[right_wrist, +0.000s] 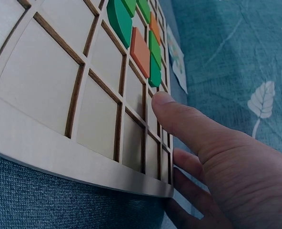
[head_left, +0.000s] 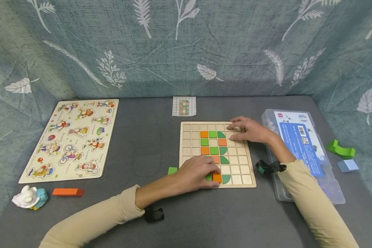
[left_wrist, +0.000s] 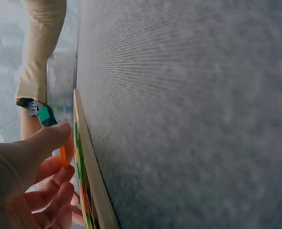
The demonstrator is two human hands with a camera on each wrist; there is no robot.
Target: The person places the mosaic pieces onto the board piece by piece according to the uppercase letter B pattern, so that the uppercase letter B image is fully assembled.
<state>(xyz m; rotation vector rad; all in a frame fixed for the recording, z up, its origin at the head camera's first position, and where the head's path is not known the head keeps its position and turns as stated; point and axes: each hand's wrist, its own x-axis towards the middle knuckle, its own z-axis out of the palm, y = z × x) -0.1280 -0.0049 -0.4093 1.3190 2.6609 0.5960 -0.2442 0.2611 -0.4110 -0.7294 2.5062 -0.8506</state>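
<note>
A wooden grid board (head_left: 234,160) lies on the dark table, with orange, salmon and green square tiles and dark green quarter-round tiles in its middle columns. Low on the board, my left hand (head_left: 196,173) pinches an orange square tile (left_wrist: 66,152) between thumb and index finger, beside a green quarter-round tile (head_left: 226,178). It hides part of the lower left cells. My right hand (head_left: 251,131) rests at the board's upper right corner, fingers extended over the rim and thumb (right_wrist: 179,114) over the bare cells. A loose green tile (head_left: 172,170) lies left of the board.
Behind the board lies a small pattern card (head_left: 184,106). A clear plastic case (head_left: 330,182) sits under the right forearm, with a green arch block (head_left: 341,149) and blue block (head_left: 348,166) beyond. Leftward are a picture puzzle (head_left: 90,137), orange block (head_left: 68,192) and small figurine (head_left: 29,197).
</note>
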